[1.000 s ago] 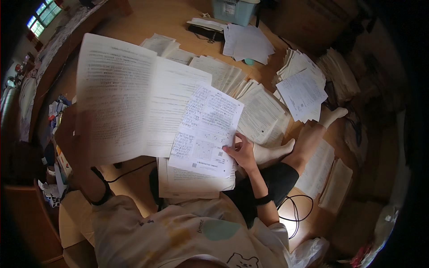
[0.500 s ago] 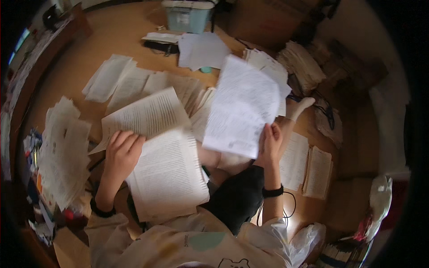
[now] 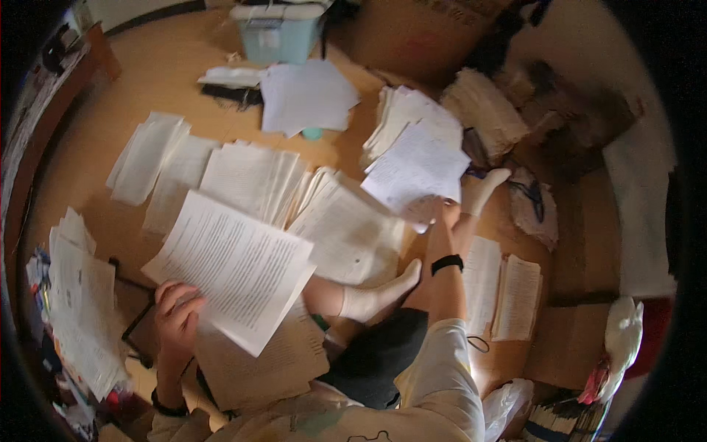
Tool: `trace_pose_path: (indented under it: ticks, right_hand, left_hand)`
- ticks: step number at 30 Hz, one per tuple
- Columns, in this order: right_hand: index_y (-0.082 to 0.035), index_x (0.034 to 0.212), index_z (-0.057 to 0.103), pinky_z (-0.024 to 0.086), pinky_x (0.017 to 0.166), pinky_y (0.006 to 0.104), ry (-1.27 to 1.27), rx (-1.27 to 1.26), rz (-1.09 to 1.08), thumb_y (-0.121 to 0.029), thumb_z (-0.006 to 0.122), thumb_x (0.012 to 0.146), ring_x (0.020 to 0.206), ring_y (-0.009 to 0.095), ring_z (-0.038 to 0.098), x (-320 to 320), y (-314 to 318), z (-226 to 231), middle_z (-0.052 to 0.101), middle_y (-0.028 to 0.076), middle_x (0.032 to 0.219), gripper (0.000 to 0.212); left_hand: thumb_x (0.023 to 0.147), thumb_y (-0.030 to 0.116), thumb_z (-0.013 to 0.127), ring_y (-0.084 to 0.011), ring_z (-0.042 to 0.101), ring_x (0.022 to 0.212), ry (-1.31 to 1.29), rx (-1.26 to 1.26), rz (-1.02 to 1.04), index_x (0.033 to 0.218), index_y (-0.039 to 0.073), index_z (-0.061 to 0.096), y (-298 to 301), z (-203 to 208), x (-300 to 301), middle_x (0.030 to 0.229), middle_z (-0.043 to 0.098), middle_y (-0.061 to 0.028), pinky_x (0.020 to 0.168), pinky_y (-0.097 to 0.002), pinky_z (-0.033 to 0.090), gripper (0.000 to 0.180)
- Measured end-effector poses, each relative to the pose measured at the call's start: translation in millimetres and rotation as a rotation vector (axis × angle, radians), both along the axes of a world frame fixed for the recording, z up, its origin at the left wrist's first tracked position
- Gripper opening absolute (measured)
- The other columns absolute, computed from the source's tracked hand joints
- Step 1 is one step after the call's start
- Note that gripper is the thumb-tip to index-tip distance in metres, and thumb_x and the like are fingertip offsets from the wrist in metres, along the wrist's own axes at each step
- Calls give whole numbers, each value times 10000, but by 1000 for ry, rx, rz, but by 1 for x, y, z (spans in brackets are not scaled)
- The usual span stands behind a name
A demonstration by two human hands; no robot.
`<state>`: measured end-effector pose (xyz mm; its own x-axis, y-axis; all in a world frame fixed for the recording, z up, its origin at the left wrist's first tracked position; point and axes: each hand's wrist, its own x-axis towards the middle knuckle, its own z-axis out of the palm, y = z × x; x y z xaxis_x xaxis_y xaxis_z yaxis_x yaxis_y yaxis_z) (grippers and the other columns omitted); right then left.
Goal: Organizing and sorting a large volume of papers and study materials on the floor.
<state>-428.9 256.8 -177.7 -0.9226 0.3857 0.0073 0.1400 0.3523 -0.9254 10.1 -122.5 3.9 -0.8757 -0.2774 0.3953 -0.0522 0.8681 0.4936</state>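
Observation:
My left hand (image 3: 177,317) grips the near left edge of a few printed sheets (image 3: 232,265), raised and tilted over another stack of paper (image 3: 258,361) by my lap. Stretched forward, my right hand (image 3: 444,212) pinches the near edge of a printed sheet (image 3: 417,168). That sheet lies over a pile of papers (image 3: 390,125) on the floor, near my foot. My right fingers are partly hidden. Between the hands, a fanned paper stack (image 3: 350,236) lies in front of my socked foot (image 3: 379,293).
More paper stacks (image 3: 247,177) spread over the wooden floor (image 3: 158,74). White sheets (image 3: 305,96) lie before a pale blue bin (image 3: 278,37). Messy papers (image 3: 85,309) are piled at left. Two paper bundles (image 3: 515,298) sit at right, near cardboard boxes (image 3: 571,331) and a plastic bag (image 3: 508,405).
My right hand has carried its sheet forward and down onto the far pile. My left hand has lifted printed sheets off the stack by my lap. The view has shifted slightly.

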Motion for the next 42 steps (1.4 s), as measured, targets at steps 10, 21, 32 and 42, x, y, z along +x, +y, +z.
trace_pose_path:
  ticks: [10,21,32,42]
  right_hand:
    - [-58,854,536,412,563,325,-626,-579,424,-330,627,706,610,185,514,37,2,6,544,60,797,323]
    - [-94,797,544,397,449,225,-800,-679,407,-281,539,808,521,113,493,55,-45,9,536,19,618,187]
    - [-48,851,556,405,488,242,96,181,342,-159,529,783,561,141,502,29,-4,42,541,28,655,133]
    - [28,913,551,430,634,292,-576,75,1322,-296,470,858,703,162,535,250,-143,109,588,73,823,339]
  left_hand:
    - [594,-74,564,-204,503,769,92,-125,8,809,105,658,0,-19,-14,890,551,-43,673,-333,391,296]
    - [643,-110,535,-142,584,710,137,56,-14,844,59,639,-1,-24,-1,908,576,-58,552,-213,467,283]
    - [656,-135,473,-217,574,849,264,486,-61,819,5,616,-3,-30,7,914,584,-118,735,-280,458,259]
    - [761,-66,426,-204,562,851,107,609,-75,834,-29,593,5,-38,17,912,585,-131,745,-275,433,185]
